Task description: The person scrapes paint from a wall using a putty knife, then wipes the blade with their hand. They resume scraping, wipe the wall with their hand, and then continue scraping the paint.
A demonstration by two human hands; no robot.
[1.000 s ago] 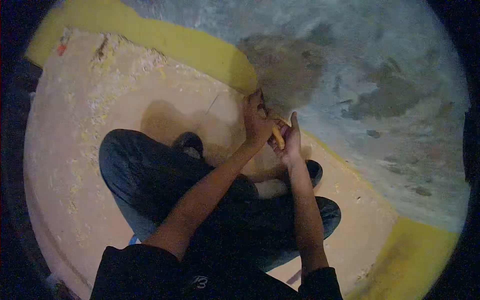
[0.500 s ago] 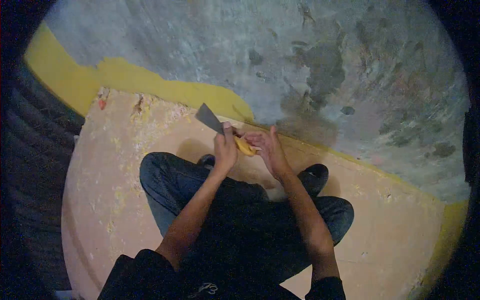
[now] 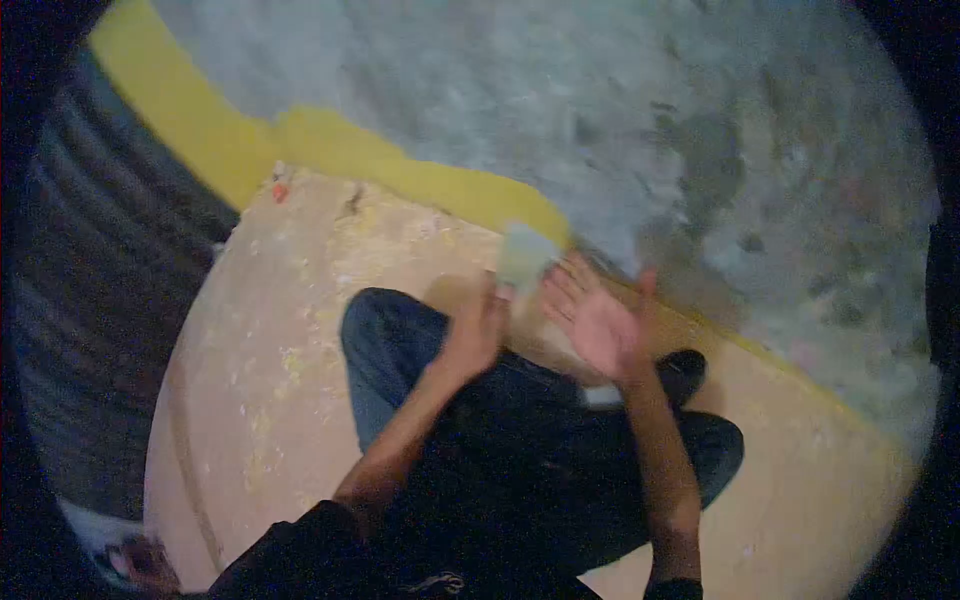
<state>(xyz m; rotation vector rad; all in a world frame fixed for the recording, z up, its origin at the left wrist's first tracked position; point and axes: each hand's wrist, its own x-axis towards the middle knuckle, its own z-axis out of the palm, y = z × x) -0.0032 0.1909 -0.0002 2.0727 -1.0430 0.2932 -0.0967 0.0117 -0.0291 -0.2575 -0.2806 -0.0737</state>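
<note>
My left hand (image 3: 478,330) is blurred, its fingers closed at the lower end of a putty knife, whose pale, smeared blade (image 3: 525,252) points up and to the right. The knife's yellow handle does not show. To the right of the blade, my right hand (image 3: 605,325) is held palm up with the fingers and thumb spread, and nothing lies in it. Both hands are above my crossed legs (image 3: 400,335). The blade's tip overlaps the yellow band (image 3: 470,190) in view; whether it touches cannot be made out.
A pinkish, flaking surface (image 3: 270,400) lies under me. Beyond it stretches a stained grey surface (image 3: 620,100) edged with yellow paint. Dark ribbed material (image 3: 110,330) runs along the left. A blurred shape, possibly part of another person (image 3: 145,562), shows at bottom left, and a small orange spot (image 3: 280,190) further up.
The view has swung, so everything sits further right. My right hand has drawn away from the putty knife and opened palm up. The knife's blade has turned from up-left to up-right.
</note>
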